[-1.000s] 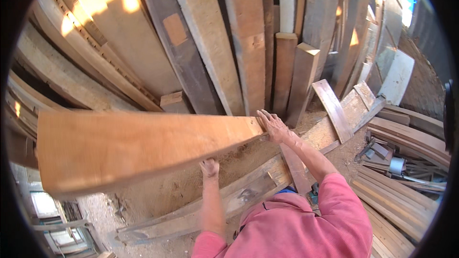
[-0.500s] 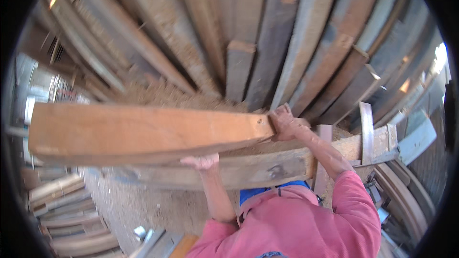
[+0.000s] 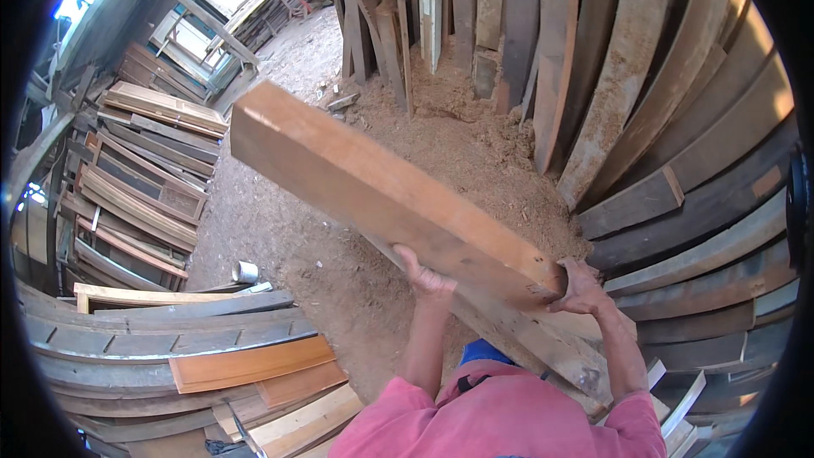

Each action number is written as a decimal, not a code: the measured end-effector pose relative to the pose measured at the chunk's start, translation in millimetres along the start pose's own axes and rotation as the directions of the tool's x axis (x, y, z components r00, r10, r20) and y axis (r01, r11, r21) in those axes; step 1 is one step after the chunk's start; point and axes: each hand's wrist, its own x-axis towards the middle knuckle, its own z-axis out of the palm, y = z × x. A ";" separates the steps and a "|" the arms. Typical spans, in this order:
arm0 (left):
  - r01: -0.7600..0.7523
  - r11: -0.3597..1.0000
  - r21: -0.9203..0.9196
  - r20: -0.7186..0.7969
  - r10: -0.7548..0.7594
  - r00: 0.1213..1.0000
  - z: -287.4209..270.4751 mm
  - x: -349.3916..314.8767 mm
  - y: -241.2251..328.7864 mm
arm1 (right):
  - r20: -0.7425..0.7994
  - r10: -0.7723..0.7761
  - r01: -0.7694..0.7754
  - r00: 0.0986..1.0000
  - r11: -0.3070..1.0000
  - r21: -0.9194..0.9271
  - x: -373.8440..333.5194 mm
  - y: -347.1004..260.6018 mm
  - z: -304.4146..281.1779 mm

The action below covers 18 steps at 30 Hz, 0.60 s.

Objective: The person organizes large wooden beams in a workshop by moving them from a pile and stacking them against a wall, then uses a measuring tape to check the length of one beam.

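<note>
A thick orange-brown wooden beam stretches slantwise in front of me, its far end up to the left and its near end at the right. My right hand grips that near end, fingers wrapped over the end face. Along its near lower side, my left hand supports the beam from beneath; the thumb shows while the other fingers are mostly hidden. Beneath the held piece lies a paler timber, partly covered by it, close in front of my body.
Upright planks lean in a row at the far side and right. Sawdust covers the ground before them. At left are stacked wooden frames, a white cup-like container and loose boards. More lumber lies far back.
The view has swung left, bringing the doorway side and the stacks into sight. The beam has turned from nearly level to slanting, both hands still on it.
</note>
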 end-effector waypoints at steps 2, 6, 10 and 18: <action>-0.037 0.999 -0.018 -0.060 0.036 0.998 -16.5 6.3 12.0 | 0.024 -0.053 0.053 0.998 0.999 -0.002 20.7 -4.9 9.7; -0.083 0.995 0.045 -0.231 0.092 0.969 -49.8 11.8 28.4 | 0.085 -0.137 0.140 0.987 0.990 -0.030 51.9 -17.3 22.7; -0.155 0.986 0.069 -0.293 0.168 0.941 -82.5 9.0 27.2 | 0.085 -0.217 0.218 0.972 0.976 0.008 55.6 -9.3 30.9; -0.130 0.992 0.005 -0.382 0.122 0.916 -117.0 11.7 19.6 | 0.316 -0.040 0.061 0.948 0.997 -0.057 53.4 71.4 25.7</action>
